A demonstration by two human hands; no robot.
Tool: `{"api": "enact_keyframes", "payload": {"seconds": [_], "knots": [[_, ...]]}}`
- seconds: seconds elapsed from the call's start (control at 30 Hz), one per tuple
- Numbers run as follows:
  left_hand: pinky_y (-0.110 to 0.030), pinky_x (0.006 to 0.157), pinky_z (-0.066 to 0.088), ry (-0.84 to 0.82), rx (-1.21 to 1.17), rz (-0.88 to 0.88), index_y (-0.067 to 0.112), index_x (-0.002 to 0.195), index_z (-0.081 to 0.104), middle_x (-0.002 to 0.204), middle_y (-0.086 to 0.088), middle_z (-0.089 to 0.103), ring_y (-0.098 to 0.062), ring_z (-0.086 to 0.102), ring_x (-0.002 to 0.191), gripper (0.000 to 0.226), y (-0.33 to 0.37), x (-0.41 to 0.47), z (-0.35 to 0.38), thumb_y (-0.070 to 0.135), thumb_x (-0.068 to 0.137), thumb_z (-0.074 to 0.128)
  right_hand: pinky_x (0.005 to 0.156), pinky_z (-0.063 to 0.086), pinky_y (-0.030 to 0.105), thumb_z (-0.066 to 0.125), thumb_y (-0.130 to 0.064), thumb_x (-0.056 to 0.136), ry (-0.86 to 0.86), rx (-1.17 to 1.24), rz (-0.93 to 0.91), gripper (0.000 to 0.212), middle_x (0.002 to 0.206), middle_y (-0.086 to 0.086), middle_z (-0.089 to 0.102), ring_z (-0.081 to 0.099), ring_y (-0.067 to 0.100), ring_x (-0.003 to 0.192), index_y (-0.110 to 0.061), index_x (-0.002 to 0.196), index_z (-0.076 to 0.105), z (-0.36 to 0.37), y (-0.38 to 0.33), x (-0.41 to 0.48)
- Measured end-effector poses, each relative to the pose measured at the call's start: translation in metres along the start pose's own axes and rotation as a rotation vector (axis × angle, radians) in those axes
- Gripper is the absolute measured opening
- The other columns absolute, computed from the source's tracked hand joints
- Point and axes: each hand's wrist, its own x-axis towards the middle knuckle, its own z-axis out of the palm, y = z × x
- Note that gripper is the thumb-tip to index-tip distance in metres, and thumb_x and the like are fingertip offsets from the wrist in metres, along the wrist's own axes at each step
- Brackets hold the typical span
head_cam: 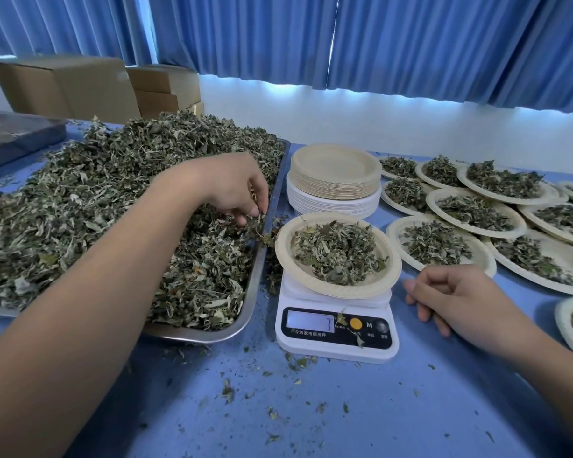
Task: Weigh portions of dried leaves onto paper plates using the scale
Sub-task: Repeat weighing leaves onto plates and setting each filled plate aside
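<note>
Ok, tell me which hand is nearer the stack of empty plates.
Left. The left hand pinches leaves in the tray just left of the stack of empty plates; the right hand lies farther off, right of the scale.

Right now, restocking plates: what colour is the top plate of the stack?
Light tan; the top plate shows best in head view.

I see the left hand (232, 190) pinching dried leaves (96, 200) at the metal tray's (262, 259) right edge. A leaf-filled paper plate (288, 259) sits on the scale (336, 328); I cannot read the display. The right hand (454, 299) rests loosely curled on the bench (311, 408) beside the scale, holding nothing.
</note>
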Motion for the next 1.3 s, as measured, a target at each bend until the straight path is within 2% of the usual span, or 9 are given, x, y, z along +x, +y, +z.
{"api": "enact_keyframes", "payload": {"seconds": [0.07, 0.2, 0.33, 0.5, 0.73, 1.0, 1.1, 1.17, 1.3], "knots": [[-0.015, 0.045, 0.044, 0.011, -0.003, 0.007, 0.014, 0.093, 0.077, 0.075, 0.006, 0.072, -0.018, 0.075, 0.071, 0.011, 0.003, -0.003, -0.003, 0.005, 0.091, 0.071, 0.038, 0.038, 0.022, 0.064, -0.022, 0.099, 0.002, 0.003, -0.001, 0.032, 0.061, 0.015, 0.066, 0.045, 0.018, 0.038, -0.006, 0.072, 0.069, 0.000, 0.001, 0.000], [-0.029, 0.079, 0.049, 0.065, 0.084, 0.042, 0.024, 0.111, 0.074, 0.086, 0.015, 0.065, -0.015, 0.065, 0.086, 0.016, 0.010, -0.009, -0.003, 0.027, 0.096, 0.068, 0.037, 0.037, 0.024, 0.062, -0.029, 0.100, 0.046, 0.061, -0.021, 0.034, 0.061, 0.014, 0.065, 0.046, 0.019, 0.039, -0.010, 0.072, 0.068, 0.002, 0.002, 0.001], [-0.028, 0.064, 0.052, 0.180, -0.069, 0.103, 0.021, 0.092, 0.076, 0.071, 0.006, 0.072, -0.005, 0.066, 0.063, 0.021, 0.030, -0.004, 0.015, 0.040, 0.094, 0.067, 0.036, 0.035, 0.022, 0.061, -0.039, 0.099, 0.118, 0.155, -0.039, 0.022, 0.064, 0.013, 0.068, 0.049, 0.020, 0.041, -0.021, 0.089, 0.069, 0.007, 0.001, 0.005], [-0.035, 0.070, 0.055, 0.042, 0.126, 0.076, 0.013, 0.098, 0.071, 0.088, -0.002, 0.071, -0.022, 0.067, 0.082, 0.019, 0.045, 0.005, 0.049, 0.031, 0.092, 0.068, 0.035, 0.035, 0.023, 0.066, -0.029, 0.098, 0.140, 0.319, -0.021, 0.013, 0.065, 0.011, 0.068, 0.050, 0.018, 0.041, -0.020, 0.108, 0.063, 0.022, -0.009, 0.007], [-0.028, 0.056, 0.036, 0.235, -0.072, 0.075, 0.017, 0.074, 0.073, 0.058, 0.006, 0.056, -0.010, 0.048, 0.055, 0.023, 0.058, 0.002, 0.048, 0.034, 0.090, 0.075, 0.037, 0.035, 0.023, 0.068, -0.008, 0.095, 0.212, 0.437, 0.058, 0.005, 0.052, 0.003, 0.058, 0.048, 0.013, 0.041, -0.006, 0.093, 0.071, 0.010, -0.017, 0.005], [-0.017, 0.040, 0.041, 0.135, -0.291, 0.081, 0.005, 0.088, 0.074, 0.041, -0.002, 0.058, -0.010, 0.051, 0.035, 0.017, 0.125, 0.018, 0.066, 0.021, 0.093, 0.073, 0.037, 0.038, 0.023, 0.071, -0.012, 0.094, 0.402, 0.136, 0.095, 0.004, 0.042, 0.003, 0.055, 0.045, 0.011, 0.034, -0.013, 0.093, 0.075, -0.063, -0.003, 0.008], [-0.024, 0.044, 0.053, 0.134, -0.335, 0.126, -0.001, 0.085, 0.072, 0.047, -0.007, 0.064, -0.015, 0.059, 0.039, 0.017, 0.167, 0.032, 0.072, 0.015, 0.091, 0.073, 0.039, 0.040, 0.021, 0.075, -0.019, 0.091, 0.474, -0.027, 0.080, 0.004, 0.042, -0.001, 0.058, 0.048, 0.008, 0.033, -0.018, 0.087, 0.077, -0.102, 0.012, 0.005], [-0.033, 0.058, 0.063, 0.122, -0.325, 0.156, -0.004, 0.088, 0.073, 0.058, -0.013, 0.071, -0.019, 0.066, 0.047, 0.017, 0.197, 0.041, 0.078, 0.014, 0.090, 0.072, 0.041, 0.039, 0.019, 0.078, -0.023, 0.089, 0.523, -0.120, 0.091, 0.010, 0.046, -0.009, 0.061, 0.051, 0.005, 0.038, -0.022, 0.079, 0.077, -0.128, 0.023, 0.003], [-0.039, 0.066, 0.064, 0.100, -0.367, 0.168, -0.005, 0.095, 0.071, 0.062, -0.015, 0.072, -0.029, 0.073, 0.060, 0.018, 0.256, 0.063, 0.101, 0.011, 0.090, 0.070, 0.047, 0.041, 0.023, 0.079, -0.027, 0.088, 0.586, -0.267, 0.185, 0.010, 0.061, -0.005, 0.067, 0.056, 0.015, 0.050, -0.022, 0.079, 0.077, -0.177, 0.051, 0.000]]}}
